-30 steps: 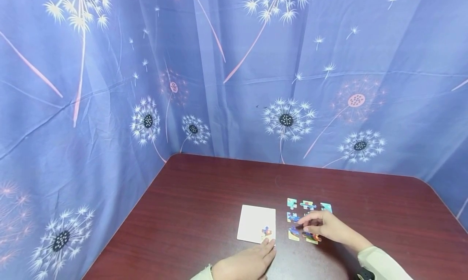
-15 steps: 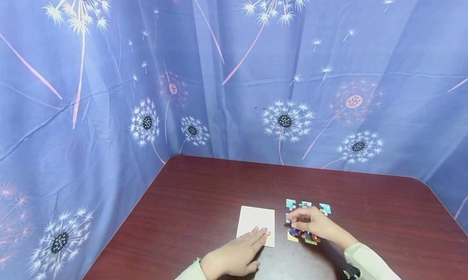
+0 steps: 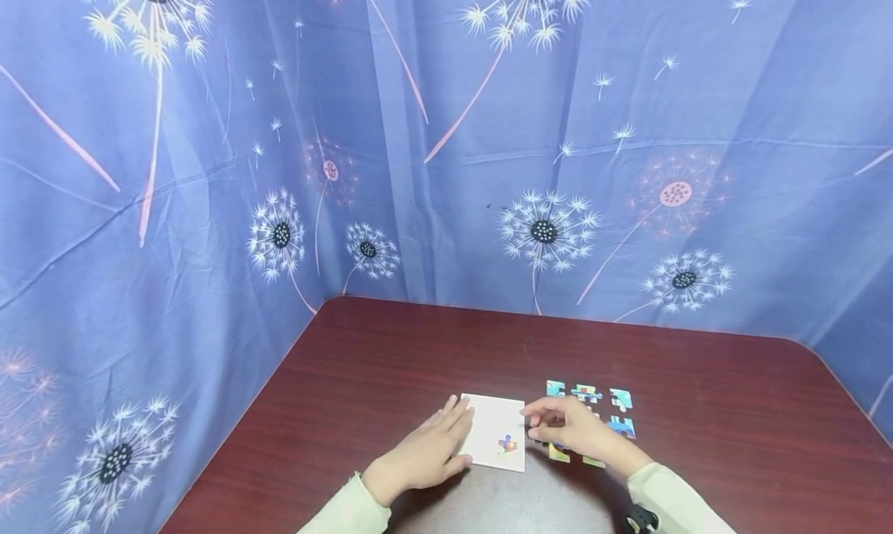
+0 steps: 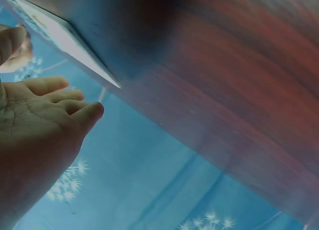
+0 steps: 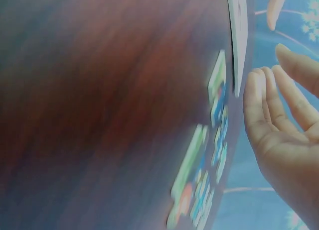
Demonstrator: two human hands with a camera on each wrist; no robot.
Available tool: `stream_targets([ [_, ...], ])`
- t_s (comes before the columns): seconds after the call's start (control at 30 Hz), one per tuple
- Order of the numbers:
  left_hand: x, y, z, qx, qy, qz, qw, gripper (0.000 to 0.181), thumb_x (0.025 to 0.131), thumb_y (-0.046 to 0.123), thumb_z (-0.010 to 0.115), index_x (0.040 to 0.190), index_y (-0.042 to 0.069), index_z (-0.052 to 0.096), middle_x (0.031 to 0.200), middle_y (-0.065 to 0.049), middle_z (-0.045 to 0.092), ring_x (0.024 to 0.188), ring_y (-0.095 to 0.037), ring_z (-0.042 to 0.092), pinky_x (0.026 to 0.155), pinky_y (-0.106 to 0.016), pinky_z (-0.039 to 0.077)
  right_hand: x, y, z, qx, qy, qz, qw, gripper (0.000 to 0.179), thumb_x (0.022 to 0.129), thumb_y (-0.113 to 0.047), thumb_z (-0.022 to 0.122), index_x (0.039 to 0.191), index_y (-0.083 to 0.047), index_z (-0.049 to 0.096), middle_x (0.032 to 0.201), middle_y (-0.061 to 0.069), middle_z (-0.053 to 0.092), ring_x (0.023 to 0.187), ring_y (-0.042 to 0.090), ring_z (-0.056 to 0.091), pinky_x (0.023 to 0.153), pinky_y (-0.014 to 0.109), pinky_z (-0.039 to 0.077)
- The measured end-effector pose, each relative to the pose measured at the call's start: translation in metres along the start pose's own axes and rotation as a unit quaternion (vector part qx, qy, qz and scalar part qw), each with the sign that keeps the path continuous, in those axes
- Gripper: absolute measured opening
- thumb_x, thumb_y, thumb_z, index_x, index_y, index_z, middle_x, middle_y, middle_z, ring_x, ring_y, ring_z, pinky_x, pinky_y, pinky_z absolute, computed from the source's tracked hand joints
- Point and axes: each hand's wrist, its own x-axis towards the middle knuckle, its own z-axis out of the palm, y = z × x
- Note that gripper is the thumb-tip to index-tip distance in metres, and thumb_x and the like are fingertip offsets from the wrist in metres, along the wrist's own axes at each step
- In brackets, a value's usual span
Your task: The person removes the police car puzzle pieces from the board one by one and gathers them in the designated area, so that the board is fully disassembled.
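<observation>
My left hand (image 3: 423, 450) lies with straight fingers at the left edge of a square white board (image 3: 481, 433); the left wrist view shows its palm (image 4: 35, 110) and extended fingers. One colourful jigsaw piece (image 3: 507, 445) sits in the board's near right corner. My right hand (image 3: 575, 432) hovers by the board's right edge, over the left part of the loose jigsaw pieces (image 3: 620, 398). Its fingers are loosely bent; the right wrist view shows the thumb (image 5: 299, 65) apart from the fingers, with nothing visible between them. The hand hides several pieces in the head view.
The loose pieces lie in rough rows right of the board, including a top-row piece (image 3: 587, 394) and a blue one (image 3: 621, 426). Everything rests on a dark red wooden table (image 3: 391, 363). A blue dandelion-print curtain (image 3: 446, 208) hangs behind and to the left.
My left hand slid forward over the board's near part, then shifted left to its left edge, uncovering the placed piece. My right hand moved left from the loose pieces toward the board.
</observation>
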Motion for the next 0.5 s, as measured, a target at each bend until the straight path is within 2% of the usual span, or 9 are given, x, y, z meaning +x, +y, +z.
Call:
stream_targets([
  [0.17,0.003,-0.014,0.004,-0.007,-0.015,-0.016,0.9997,0.067,0.098,0.038,0.051,0.148,-0.002,0.032,0.156,-0.019,0.021,0.143,-0.036,0.020,0.112,-0.047,0.029,0.002,-0.002,0.013,0.031,-0.008,0.000,0.9995,0.031,0.083,0.001,0.070,0.112,0.010,0.063,0.085,0.018,0.062,0.075,0.008,0.061,0.066,0.023,0.053],
  [0.27,0.007,-0.020,0.004,-0.012,-0.032,-0.028,0.9990,0.069,0.098,0.041,0.050,0.149,-0.001,0.029,0.158,-0.017,0.019,0.144,-0.034,0.018,0.113,-0.045,0.026,0.004,-0.003,0.019,0.032,-0.007,-0.012,0.9994,0.033,0.082,0.000,0.071,0.111,0.012,0.063,0.084,0.019,0.061,0.074,0.007,0.059,0.065,0.023,0.053],
  [0.37,0.010,-0.025,0.004,-0.019,-0.046,-0.033,0.9982,0.072,0.097,0.043,0.050,0.150,0.000,0.028,0.158,-0.017,0.018,0.145,-0.033,0.017,0.114,-0.044,0.026,0.006,-0.001,0.024,0.032,-0.007,-0.011,0.9994,0.035,0.081,-0.003,0.074,0.110,0.012,0.063,0.085,0.018,0.062,0.072,0.007,0.058,0.065,0.024,0.054],
  [0.5,0.012,-0.030,0.005,-0.023,-0.057,-0.033,0.9976,0.074,0.097,0.045,0.050,0.150,0.000,0.027,0.158,-0.016,0.018,0.144,-0.032,0.019,0.114,-0.043,0.026,0.007,0.000,0.028,0.024,-0.009,0.011,0.9996,0.037,0.079,-0.003,0.076,0.111,0.011,0.063,0.086,0.014,0.061,0.071,0.008,0.056,0.062,0.022,0.052],
])
